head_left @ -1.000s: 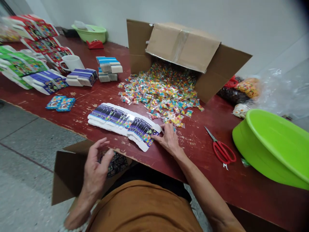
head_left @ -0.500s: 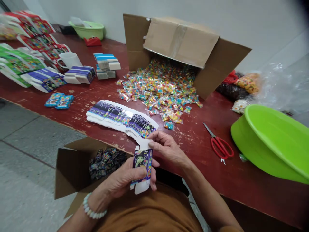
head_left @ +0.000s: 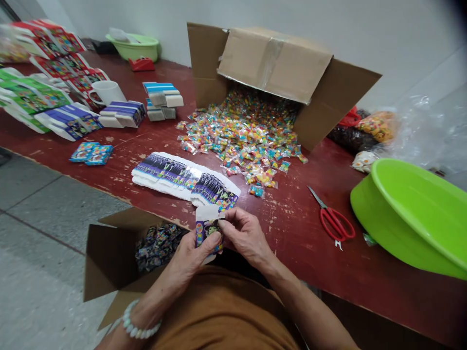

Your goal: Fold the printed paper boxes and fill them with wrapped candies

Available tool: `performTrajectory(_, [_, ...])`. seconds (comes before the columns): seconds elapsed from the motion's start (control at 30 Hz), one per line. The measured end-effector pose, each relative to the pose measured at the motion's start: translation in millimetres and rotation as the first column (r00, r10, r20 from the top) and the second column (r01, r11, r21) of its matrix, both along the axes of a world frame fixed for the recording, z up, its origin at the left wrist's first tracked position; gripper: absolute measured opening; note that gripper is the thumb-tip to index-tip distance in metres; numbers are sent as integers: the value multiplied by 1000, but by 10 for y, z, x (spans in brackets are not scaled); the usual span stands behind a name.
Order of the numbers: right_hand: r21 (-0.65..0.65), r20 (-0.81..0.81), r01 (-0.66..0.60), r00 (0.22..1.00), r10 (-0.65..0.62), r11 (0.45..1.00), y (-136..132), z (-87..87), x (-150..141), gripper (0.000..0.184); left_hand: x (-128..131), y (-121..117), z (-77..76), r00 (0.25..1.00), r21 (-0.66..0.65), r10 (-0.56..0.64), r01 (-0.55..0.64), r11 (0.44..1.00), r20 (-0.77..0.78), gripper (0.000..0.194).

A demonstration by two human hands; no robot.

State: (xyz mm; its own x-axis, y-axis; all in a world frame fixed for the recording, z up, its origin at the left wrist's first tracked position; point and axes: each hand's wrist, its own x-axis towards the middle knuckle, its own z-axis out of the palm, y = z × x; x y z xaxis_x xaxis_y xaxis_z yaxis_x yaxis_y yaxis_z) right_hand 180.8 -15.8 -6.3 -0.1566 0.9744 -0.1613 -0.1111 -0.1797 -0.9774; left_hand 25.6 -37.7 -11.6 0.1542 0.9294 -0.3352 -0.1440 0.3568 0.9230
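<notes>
My left hand (head_left: 191, 253) is closed around a small purple printed candy box (head_left: 210, 226), thumb across its front. A white end flap stands up at the box's top. On the box's right edge, the thumb and forefinger of my right hand (head_left: 250, 238) are pinched together near the top. Just beyond both hands lies an overlapping row of flat purple cartons (head_left: 171, 170), fanned along the table (head_left: 292, 228). Behind that row, many small clear packets of coloured candy (head_left: 241, 131) spill from a cardboard box (head_left: 273, 58) lying on its side.
Red-handled scissors (head_left: 333, 218) and a green basin (head_left: 408, 218) are to the right. Below the table edge, an open carton (head_left: 105, 262) holds dark packets (head_left: 158, 245). Stacked cartons (head_left: 69, 119), a white mug (head_left: 106, 91) and two blue packs (head_left: 91, 153) stand left.
The candy box has turned in my left hand: its open-looking white flap and side panel now face differently. My right hand has shifted from the upper flap to the box's right edge.
</notes>
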Motion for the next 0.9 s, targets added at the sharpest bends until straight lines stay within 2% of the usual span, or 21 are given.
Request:
performTrajectory(0.07, [62,24,93,995,-94,994,21,-21,-7,21,-3,-11,-14,996,67,82,-83,994,17,52])
performTrajectory(0.17, [58,-4,140,990,-140,988,36,-41,-24,32,-1,-68,-14,983,155,184,-185,970,22,73])
performTrajectory(0.23, [53,-26,143,990,-142,988,22,-55,-43,37,0,-109,-12,981,192,189,-178,965,-41,72])
performTrajectory(0.33, [87,-55,121,992,-116,989,-15,-77,-61,30,-17,-132,-17,976,215,184,-157,964,-113,64])
performTrajectory(0.47, [75,-48,48,998,-45,996,-19,-76,-18,26,-74,-86,-23,969,239,195,-156,958,-152,42])
performTrajectory(0.6, [-52,-91,-50,995,45,997,69,-36,54,33,-114,-41,-25,984,188,127,-102,977,-128,32])
performTrajectory(0.73, [-153,-219,-75,975,40,985,155,22,69,45,-101,-23,-27,982,202,118,-87,976,-149,28])
performTrajectory(0.8, [-134,-204,-104,976,75,986,169,44,60,46,-85,-15,-2,984,197,143,-121,973,-102,31])
performTrajectory(0.9, [-55,-163,-126,980,115,991,155,40,46,34,-73,-7,78,986,72,165,-167,983,41,58])
